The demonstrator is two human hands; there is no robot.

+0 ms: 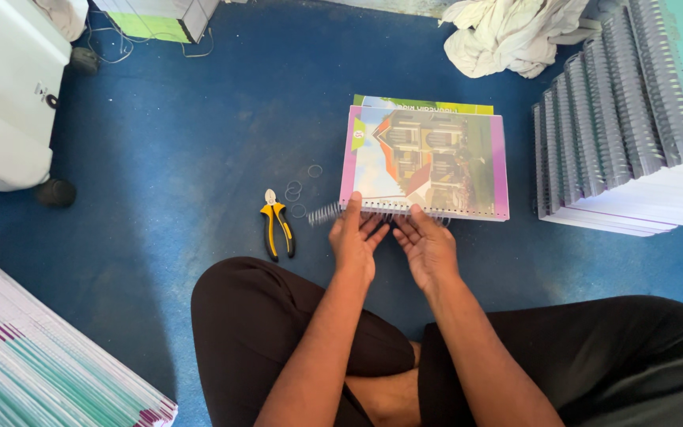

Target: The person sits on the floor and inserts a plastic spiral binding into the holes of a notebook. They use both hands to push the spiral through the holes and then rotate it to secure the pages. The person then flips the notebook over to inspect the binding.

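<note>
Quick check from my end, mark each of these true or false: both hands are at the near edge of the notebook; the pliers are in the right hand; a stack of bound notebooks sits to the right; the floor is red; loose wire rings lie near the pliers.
1. Both the left hand and the right hand are at the near edge of the notebook, on its spiral wire. True.
2. The pliers are in the right hand. False: they lie on the floor, left of the hands.
3. A stack of bound notebooks sits to the right. True.
4. The floor is red. False: it is blue.
5. Loose wire rings lie near the pliers. True.
</note>
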